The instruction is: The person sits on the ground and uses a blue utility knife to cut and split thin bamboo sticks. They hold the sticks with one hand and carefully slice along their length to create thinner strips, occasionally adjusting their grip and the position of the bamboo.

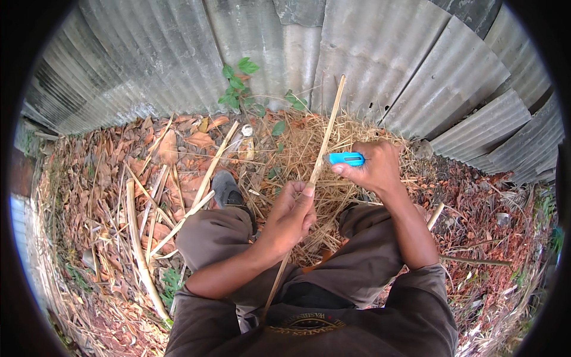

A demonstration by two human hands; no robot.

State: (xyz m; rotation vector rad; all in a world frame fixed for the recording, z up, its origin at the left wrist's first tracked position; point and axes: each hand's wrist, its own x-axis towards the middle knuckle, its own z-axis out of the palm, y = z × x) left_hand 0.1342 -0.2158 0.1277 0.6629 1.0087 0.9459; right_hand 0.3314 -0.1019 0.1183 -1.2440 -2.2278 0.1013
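A long, pale wooden strip (329, 128) slants up and away from my lap, its far end near the metal sheets. My left hand (292, 215) is closed around its middle, thumb on top, and the lower part runs back between my legs toward my shirt. In my right hand (376, 165) is a blue utility knife (347, 159), gripped with the thumb along its side. The knife's front end meets or nearly meets the strip's right edge, just beyond my left hand; its blade is too small to make out. Thin shavings (309, 140) lie heaped on the ground below.
Corrugated metal sheets (262, 53) form a fence ahead. Several cut sticks (140, 250) lie among dry leaves on the left. Another stick (476, 260) lies to the right. A green plant (235, 86) grows at the fence's foot. My shoe (226, 189) rests on the ground.
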